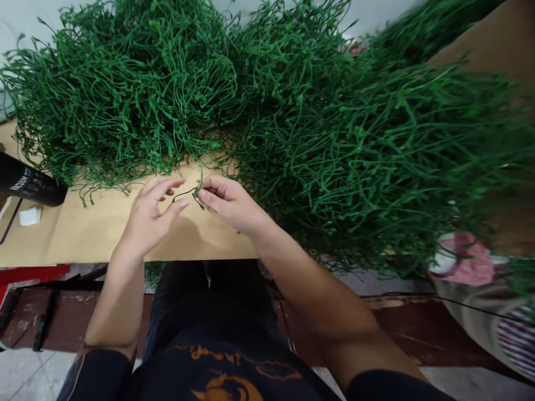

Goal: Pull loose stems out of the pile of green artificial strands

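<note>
Between the thumb and fingers of my right hand (pixel 229 201) is a small green artificial plant stem (pixel 195 192) with short branching tips. Its thin dark end curves toward my left hand (pixel 152 214). That hand is open, thumb and fingers apart around the end of the stem, and I see no contact. Both hands are above the brown cardboard-coloured tabletop (pixel 96 234). Just beyond them lies a big heap of similar green stems (pixel 125 89), and a second heap (pixel 376 150) spreads to the right, beside my right forearm.
A black tumbler (pixel 31 181) lies tilted at the left, near a small white folded piece (pixel 30 216). Pink and white cloth (pixel 466 259) sits at the lower right by a striped fabric (pixel 518 340). The table's front edge runs just before my body.
</note>
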Tool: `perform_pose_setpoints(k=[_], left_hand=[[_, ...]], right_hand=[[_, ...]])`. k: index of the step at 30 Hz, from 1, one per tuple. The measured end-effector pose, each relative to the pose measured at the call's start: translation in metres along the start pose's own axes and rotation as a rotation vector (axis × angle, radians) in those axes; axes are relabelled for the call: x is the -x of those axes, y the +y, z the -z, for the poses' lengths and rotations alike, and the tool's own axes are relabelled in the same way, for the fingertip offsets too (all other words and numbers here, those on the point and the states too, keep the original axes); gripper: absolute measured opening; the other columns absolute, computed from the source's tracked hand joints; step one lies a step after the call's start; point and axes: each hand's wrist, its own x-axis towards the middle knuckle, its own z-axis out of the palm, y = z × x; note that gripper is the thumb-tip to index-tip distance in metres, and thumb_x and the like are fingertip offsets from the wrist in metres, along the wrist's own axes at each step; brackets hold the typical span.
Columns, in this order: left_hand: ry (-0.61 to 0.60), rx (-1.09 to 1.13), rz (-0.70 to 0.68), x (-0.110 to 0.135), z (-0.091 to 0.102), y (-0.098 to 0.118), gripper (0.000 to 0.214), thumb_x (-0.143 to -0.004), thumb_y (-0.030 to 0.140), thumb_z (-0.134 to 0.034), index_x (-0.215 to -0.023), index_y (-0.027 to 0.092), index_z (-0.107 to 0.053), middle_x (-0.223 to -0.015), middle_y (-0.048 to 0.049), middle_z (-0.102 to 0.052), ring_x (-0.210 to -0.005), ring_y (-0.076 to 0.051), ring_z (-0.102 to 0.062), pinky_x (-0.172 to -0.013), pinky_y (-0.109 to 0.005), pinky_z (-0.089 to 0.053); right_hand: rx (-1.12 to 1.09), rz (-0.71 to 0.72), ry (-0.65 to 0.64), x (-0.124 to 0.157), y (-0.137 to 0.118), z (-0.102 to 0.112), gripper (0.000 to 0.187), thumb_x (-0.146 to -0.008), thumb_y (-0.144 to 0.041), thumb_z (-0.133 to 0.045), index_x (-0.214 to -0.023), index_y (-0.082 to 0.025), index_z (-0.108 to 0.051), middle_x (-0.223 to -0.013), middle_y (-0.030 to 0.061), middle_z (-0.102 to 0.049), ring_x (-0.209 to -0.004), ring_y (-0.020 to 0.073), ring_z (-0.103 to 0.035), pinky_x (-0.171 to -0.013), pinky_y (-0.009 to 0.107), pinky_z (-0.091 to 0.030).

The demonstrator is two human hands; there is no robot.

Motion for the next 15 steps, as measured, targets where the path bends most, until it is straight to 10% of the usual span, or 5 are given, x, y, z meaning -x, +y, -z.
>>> perform_pose_setpoints(k=[15], left_hand=[[0.272, 0.907, 0.334, -0.026, -0.047, 0.003, 0.025, -0.085, 0.036, -0.054, -0.071, 0.02, -0.04, -0.061, 0.0043, -0.045, -0.051, -0.006, -0.043, -0.048, -0.018, -0.036]], right_hand=[[0.141, 0.14, 0.192, 0.011, -0.002, -0.034, 0.044, -0.086, -0.058, -0.041, -0.065, -0.019, -0.04, -0.058, -0.0033, -0.036, -0.054, 0.0075, -0.033, -0.054, 0.024, -0.032]])
